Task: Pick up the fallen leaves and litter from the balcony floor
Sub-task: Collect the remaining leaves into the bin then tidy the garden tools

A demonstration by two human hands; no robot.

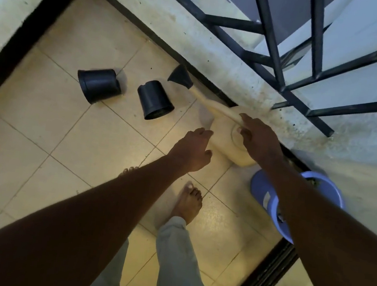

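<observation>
A person's right hand (257, 139) reaches down over a cream watering can (226, 144) on a tiled balcony floor (41, 145), fingers spread loose across the can's top and the base of its spout; whether they grip it cannot be told. The left hand (192, 149) hangs just beside the can's near side, fingers curled but holding nothing. The can stands close against the low wall (217, 49), its long spout running up and to the left along the wall and ending in a black rose (180, 77). Just left of the rose, 2 black pots (99, 85) (154, 100) lie on their sides on the tiles, apart from each other, the nearer one's mouth facing the person. A blue bucket (263, 198) sits under the right forearm, by the wall. 2 bare feet (187, 204) stand on the tiles below the hands. Dark railing bars (283, 66) rise from the wall. No leaves or litter can be made out on the floor.
</observation>
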